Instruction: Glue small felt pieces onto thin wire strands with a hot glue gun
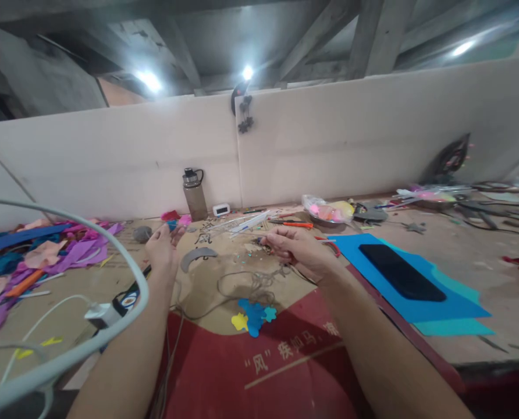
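Note:
My left hand (162,247) is raised over the table with its fingers pinched on a small blue piece (172,224). My right hand (295,247) is closed in a pinch around something small and dark that I cannot make out. A tangle of thin string (246,285) lies between and below the hands. Blue and yellow felt flower shapes (253,316) lie just below the string. A grey curved felt piece (197,256) rests near my left hand.
Blue felt sheets (455,302) with a black phone (401,272) lie on the right. Purple and pink scraps (54,256) pile up on the left. A water bottle (195,194), white clock (220,209) and a bag of bits (329,209) stand by the partition. A white cable (111,256) loops at left.

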`<state>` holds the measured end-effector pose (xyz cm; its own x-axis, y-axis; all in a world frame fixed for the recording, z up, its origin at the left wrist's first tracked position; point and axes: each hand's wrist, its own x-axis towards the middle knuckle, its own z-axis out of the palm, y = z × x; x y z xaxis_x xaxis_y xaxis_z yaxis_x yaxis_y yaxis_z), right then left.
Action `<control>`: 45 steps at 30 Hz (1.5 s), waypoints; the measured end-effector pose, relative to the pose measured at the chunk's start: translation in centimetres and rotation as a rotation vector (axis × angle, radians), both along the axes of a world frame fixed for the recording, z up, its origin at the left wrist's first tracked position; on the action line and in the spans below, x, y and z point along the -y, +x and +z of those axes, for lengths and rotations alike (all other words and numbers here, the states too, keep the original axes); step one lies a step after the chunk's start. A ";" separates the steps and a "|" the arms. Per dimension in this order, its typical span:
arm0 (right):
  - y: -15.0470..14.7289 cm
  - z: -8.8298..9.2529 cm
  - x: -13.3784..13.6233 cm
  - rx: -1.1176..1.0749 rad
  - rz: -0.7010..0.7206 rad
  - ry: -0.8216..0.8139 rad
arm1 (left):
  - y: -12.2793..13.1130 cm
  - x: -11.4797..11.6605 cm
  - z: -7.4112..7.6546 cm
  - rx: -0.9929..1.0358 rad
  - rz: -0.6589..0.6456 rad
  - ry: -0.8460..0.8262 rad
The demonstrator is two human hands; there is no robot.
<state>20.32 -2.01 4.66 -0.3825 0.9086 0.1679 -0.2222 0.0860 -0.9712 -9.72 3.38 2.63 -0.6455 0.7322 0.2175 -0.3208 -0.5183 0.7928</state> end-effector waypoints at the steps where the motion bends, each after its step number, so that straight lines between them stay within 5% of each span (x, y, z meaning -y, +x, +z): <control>1: 0.1 0.0 -0.1 -0.027 -0.012 0.012 | -0.2 -0.2 0.0 0.002 0.024 0.011; 11: 0.5 0.0 -1.2 -0.420 -0.081 0.121 | -2.1 -0.6 -1.2 0.104 -0.006 -0.027; 14: -0.2 -1.1 -1.5 -0.140 -0.063 0.145 | -1.3 -0.5 -1.2 0.088 -0.007 -0.024; 18: -1.7 -3.2 -1.6 0.629 0.121 0.336 | 1.5 0.0 -0.8 -0.076 -0.089 -0.012; 20: -2.7 -4.0 -1.5 0.765 -0.045 0.450 | 3.1 0.8 -0.6 -0.212 -0.155 -0.016; 23: -4.7 -4.6 -1.2 0.519 -0.237 0.459 | 5.3 2.6 -0.4 -0.523 -0.218 -0.014; 26: -6.9 -4.8 -0.6 0.104 -0.142 0.252 | 6.7 4.4 -0.1 -0.998 -0.120 0.047; 29: -8.2 -4.9 -0.1 -0.152 0.013 0.077 | 7.1 5.4 0.0 -1.221 -0.138 0.222; 33: -8.0 -4.6 0.2 -0.043 0.045 0.009 | 6.9 4.9 -0.3 -1.054 -0.127 0.082; 39: -7.2 -4.6 0.9 0.345 -0.015 0.155 | 6.1 2.2 -1.3 -0.399 -0.329 -0.074; 45: -6.0 -3.5 1.7 0.621 0.222 0.599 | 4.4 1.2 -1.5 -0.094 -0.341 -0.090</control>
<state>14.28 -3.67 1.17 -0.7197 0.6284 0.2951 0.2568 0.6360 -0.7277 -5.32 2.17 1.17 -0.3408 0.9209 0.1891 -0.3867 -0.3207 0.8646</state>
